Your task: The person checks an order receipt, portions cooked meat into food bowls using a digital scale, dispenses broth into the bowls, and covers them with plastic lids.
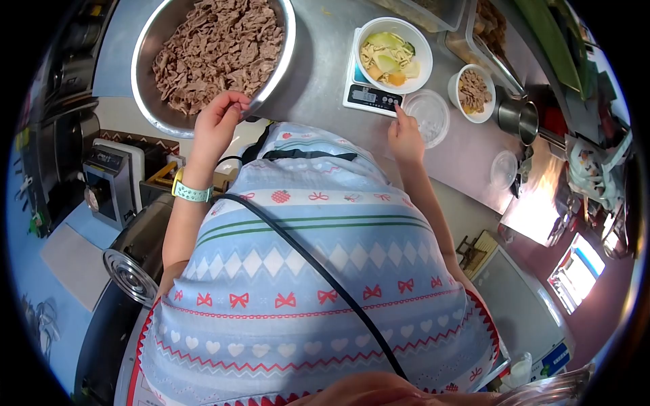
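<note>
A large steel bowl (290, 51) of sliced cooked meat (217, 57) is at the upper left. Over its near rim is my left hand (218, 125), thumb and fingers closed together; whatever lies between them is hidden. My right hand (406, 139) holds nothing and reaches its index finger onto the buttons of a digital kitchen scale (369, 98). On the scale stands a white plastic bowl (425, 57) with cut vegetables (387, 61) inside. Beside my right hand lies a clear round lid (433, 118).
Right of the scale stands a white bowl (476, 116) of meat, then a steel pot (520, 120). Another clear lid (504, 169) lies farther right. Clear containers (467, 37) line the back of the steel counter (321, 40). A black cord (298, 247) crosses my apron.
</note>
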### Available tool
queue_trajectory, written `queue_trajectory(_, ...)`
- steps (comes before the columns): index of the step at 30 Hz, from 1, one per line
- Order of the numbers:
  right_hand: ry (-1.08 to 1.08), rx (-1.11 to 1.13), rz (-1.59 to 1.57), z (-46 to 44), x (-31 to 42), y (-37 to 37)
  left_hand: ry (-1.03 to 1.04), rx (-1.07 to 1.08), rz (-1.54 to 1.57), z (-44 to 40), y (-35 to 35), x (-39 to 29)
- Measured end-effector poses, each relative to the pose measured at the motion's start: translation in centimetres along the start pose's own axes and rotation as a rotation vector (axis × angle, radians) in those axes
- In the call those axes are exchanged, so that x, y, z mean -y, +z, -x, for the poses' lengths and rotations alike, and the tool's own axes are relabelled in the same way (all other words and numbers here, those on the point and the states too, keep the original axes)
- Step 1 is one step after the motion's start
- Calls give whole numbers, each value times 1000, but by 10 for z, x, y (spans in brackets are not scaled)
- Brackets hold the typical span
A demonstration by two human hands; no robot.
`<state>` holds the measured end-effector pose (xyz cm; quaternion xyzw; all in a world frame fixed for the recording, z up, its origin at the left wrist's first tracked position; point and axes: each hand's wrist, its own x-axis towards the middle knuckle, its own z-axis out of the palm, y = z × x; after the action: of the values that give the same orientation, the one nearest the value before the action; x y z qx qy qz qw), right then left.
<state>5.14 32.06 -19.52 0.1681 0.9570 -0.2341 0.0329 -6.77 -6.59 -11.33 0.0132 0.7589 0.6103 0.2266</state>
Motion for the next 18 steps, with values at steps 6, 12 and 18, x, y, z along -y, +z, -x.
queue_trajectory(6,93,160,155,-6,3,0,-16,-32,16,4,-9,6)
queue_trajectory(12,144,273,225,-8,9,-4,-35,-52,13,7,-13,4)
queue_trajectory(18,171,274,274,-11,11,-2,-31,-52,36,7,-17,6)
